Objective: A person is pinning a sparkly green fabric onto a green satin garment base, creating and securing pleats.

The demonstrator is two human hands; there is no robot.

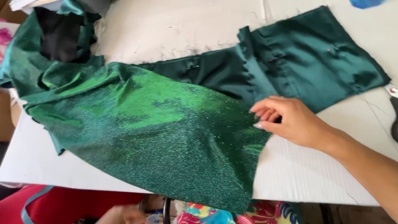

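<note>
Right hand (286, 120): reaching in from the right edge, palm down; fingers curled close together, fingertips (259, 111) pressed onto the right edge of the glitter cloth; gripping nothing that shows, only resting on the fabric.

Left hand (122, 215): low at the bottom edge, below the table's near rim; blurred and partly cut off; open or closed cannot be told; touching no cloth.

Glitter cloth (153, 128): bright green, sparkling; spread wide across the middle of the table; near corner hanging over the front edge; left end rumpled and heaped toward the far left corner.

Satin piece (306, 58): dark green, smooth, matt sheen; lying flat at the upper right; its left part running under the glitter cloth; edges frayed with loose threads; right hand just beside its lower edge.

Black lining (58, 35): dark patch inside the folded green heap at upper left.

Table (298, 170): white, ribbed surface bare at lower right; also bare in the far middle, with dark lint scattered there.

Red fabric (62, 205): below the front edge at lower left; a teal strap (33, 201) crossing it.

Patterned fabric (257, 213): bright floral colours under the table, bottom centre.

Blue scrap (365, 3): at the top right edge, cut off by the frame.

Dark object (394, 118): at the far right edge, mostly out of view; kind cannot be told.
</note>
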